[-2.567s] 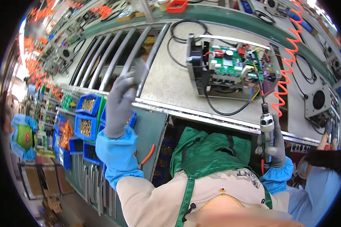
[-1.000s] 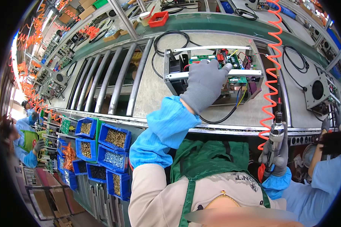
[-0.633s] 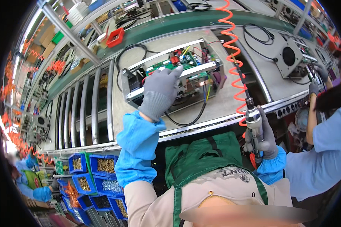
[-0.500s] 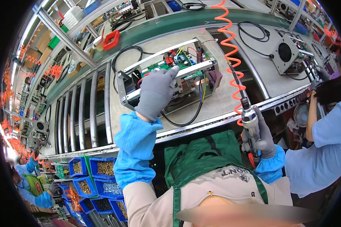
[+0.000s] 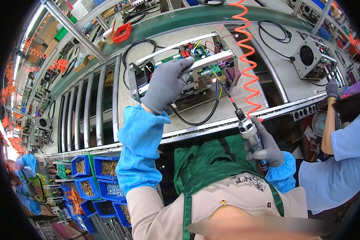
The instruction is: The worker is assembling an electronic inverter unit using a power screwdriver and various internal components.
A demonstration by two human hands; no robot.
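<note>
Though earlier apart, screwdriver bit (image 5: 229,95) now at chassis (image 5: 213,60).

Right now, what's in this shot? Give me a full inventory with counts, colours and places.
Open chassis: 1, silver with green boards, upper centre
Workbench: 1, grey, beneath the chassis
Power screwdriver: 1, silver, bit toward the chassis
Coiled hose: 1 nearby, orange, right of the chassis
Cables: several, black, around the units
Tray: 1, red, upper left
Rollers: at least five, silver, left
Bins: at least six, blue, lower left
Fan unit: 1, silver and black, right
Co-workers: at least two, blue clothing, side edges
Background: too cluttered to count
Apron: 1, green, lower centre
Sleeves: 2, blue, forearms
Left hand: 1, grey-gloved, on the chassis
Right hand: 1, grey-gloved, around the screwdriver
</note>
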